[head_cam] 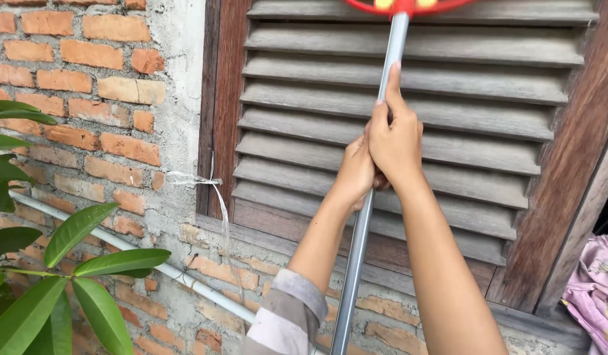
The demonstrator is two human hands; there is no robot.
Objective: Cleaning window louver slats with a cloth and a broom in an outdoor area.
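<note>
Both hands were closed around a metal pole (363,227) held up against a grey wooden shutter (409,131): the right hand (396,141) gripped higher with its forefinger laid along the pole, and the left hand (356,172) clasped just below, touching it. The pole's red head (409,6) stood at the shutter's top slats, so the work seemed underway there, with the lower slats apparently not yet reached. The head was cut off by the frame, its kind unclear; the pole's lower end was out of view too.
</note>
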